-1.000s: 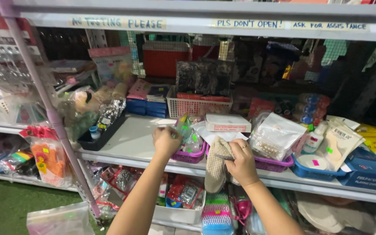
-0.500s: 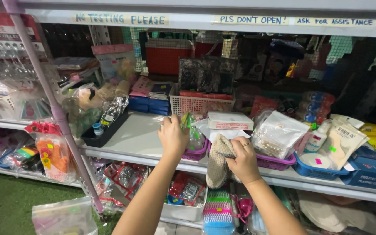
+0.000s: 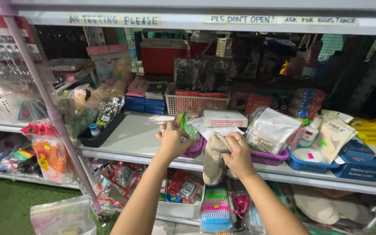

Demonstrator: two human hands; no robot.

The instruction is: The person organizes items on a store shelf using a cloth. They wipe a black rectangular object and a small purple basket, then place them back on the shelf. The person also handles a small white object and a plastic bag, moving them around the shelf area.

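Beige knitted cloth point(image 3: 214, 159) hangs from the right hand point(image 3: 239, 156), fingers closed on it. Left hand point(image 3: 172, 141) pinches a small green packet point(image 3: 182, 122) over the purple basket point(image 3: 194, 152); neither is put down yet.

A small variety shop, crowded with stock; metal shelves point(image 3: 135, 135) carry goods still sealed in clear packets point(image 3: 271, 130), sorted into plastic baskets point(image 3: 192, 103) of white, purple and blue; several packets bear small coloured price stickers point(image 3: 309, 155); handwritten paper notices point(image 3: 114, 20) for customers are taped along the upper shelf edge; more bagged items hang from a pink pole point(image 3: 53, 113) at the left; artificial green turf point(image 3: 5, 206) covers the floor below.
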